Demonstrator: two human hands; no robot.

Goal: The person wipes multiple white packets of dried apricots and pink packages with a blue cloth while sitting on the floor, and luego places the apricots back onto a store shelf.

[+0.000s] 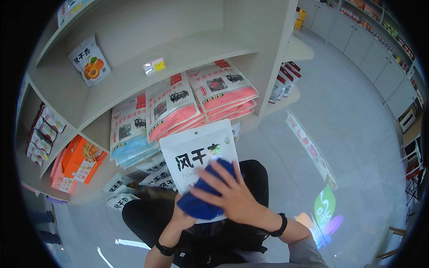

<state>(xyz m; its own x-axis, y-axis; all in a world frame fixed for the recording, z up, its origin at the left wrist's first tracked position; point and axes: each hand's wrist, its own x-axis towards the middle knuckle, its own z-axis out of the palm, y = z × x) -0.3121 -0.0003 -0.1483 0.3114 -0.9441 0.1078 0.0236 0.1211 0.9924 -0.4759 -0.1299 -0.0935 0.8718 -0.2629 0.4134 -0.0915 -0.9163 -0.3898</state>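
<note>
My left hand [182, 214] grips the lower left edge of a large white pouch [199, 142] that bears black writing. The pouch is tilted upright in front of my knees, its front towards me. My right hand [234, 199] lies with fingers spread on a dark blue cloth [196, 206], pressing it against the lower front of the pouch. The cloth and my fingers hide much of the pouch's lower half. Smaller white pouches [157, 176] with similar writing lie low by the shelf, just beyond my left knee.
A shelf unit [167, 40] stands ahead. It carries a pouch picturing apricots [89, 62], a price tag [155, 66] and stacked pink-and-white meat packets [223, 87]. Orange boxes [83, 159] sit at left. Rounded end shelves [298, 50] jut out at right. Light patterns fall on the floor [288, 164].
</note>
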